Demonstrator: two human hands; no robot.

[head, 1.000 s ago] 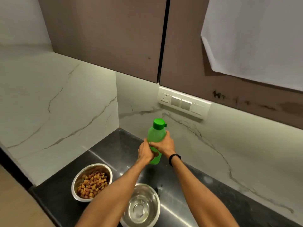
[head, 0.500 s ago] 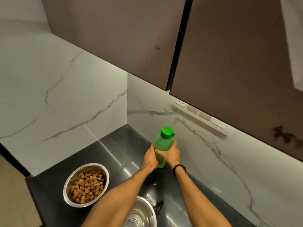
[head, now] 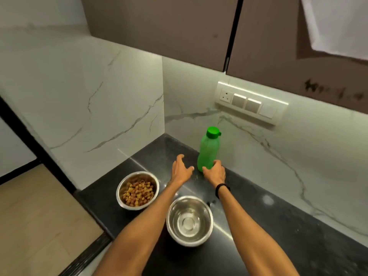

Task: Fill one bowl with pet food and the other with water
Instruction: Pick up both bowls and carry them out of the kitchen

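A person's hands come away from the capped green bottle, gripped in both a moment earlier and now upright on the black counter by the back wall. The left hand is spread wide and holding nothing, while the right hand curls loosely at the bottle's base, contact unclear. Two steel bowls sit nearer: one bowl full of pet food, the second bowl shiny inside, its water level unreadable, though the shelved bottle suggests pouring is over.
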